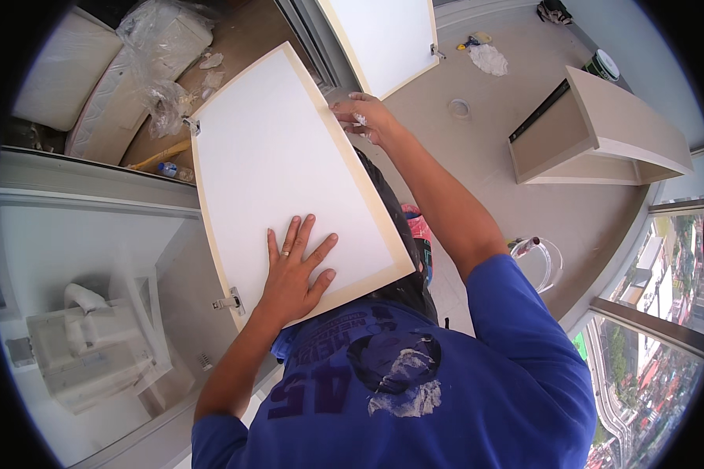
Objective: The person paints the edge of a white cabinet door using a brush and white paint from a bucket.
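Observation:
A white cabinet door lies slanted across my lap, with beige tape-like strips along its edges. Metal hinges are fixed to its left edge. Flat on the lower part of its white face rests my left hand, fingers spread, with a ring on one finger. My right hand, smeared with white, is at the door's far right edge. Its fingers are bent around that edge, and anything small between them is hidden. Just beyond it stands a second white door with the same beige border and a hinge.
A beige drawer-like box is on the floor at right. Nearby are a clear bucket, a brush with a white rag, and a tub. Glass panels flank the left; wrapped mattresses lie beyond. Windows line the right.

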`<state>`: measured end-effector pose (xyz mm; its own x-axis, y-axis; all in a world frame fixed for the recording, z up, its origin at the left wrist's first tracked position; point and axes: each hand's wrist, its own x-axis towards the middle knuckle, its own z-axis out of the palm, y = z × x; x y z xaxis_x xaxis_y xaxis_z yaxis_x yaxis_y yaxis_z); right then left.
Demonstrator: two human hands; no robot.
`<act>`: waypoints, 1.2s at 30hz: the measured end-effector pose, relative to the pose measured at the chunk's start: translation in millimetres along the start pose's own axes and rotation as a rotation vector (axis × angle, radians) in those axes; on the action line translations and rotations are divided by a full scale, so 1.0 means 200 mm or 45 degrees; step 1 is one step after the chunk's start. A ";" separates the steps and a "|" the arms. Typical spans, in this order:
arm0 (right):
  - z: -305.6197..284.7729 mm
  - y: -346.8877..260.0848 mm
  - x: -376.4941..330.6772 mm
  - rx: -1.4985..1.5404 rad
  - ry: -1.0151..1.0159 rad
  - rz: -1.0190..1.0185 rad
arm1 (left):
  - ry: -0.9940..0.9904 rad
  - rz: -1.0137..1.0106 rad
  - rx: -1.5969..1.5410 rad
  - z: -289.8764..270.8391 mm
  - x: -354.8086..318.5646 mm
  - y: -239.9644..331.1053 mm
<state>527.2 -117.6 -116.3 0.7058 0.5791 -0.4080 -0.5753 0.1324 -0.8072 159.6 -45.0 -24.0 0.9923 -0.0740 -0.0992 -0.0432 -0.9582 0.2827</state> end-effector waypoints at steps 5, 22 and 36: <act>-0.41 0.10 -0.37 -0.097 -0.125 -0.275 | 0.077 -0.156 -0.014 0.07 -0.09 -0.06; -2.10 0.69 -2.12 -1.341 1.699 -0.295 | 0.183 -0.001 0.060 0.02 -0.08 -0.10; -1.74 0.27 -1.79 -1.632 0.954 0.346 | 0.208 -0.035 0.029 0.01 -0.09 -0.04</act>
<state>386.4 -597.8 -161.8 0.9096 -0.1151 -0.3992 -0.2587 -0.9088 -0.3272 142.6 -36.6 -27.4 0.9987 -0.0032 0.0503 -0.0162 -0.9653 0.2605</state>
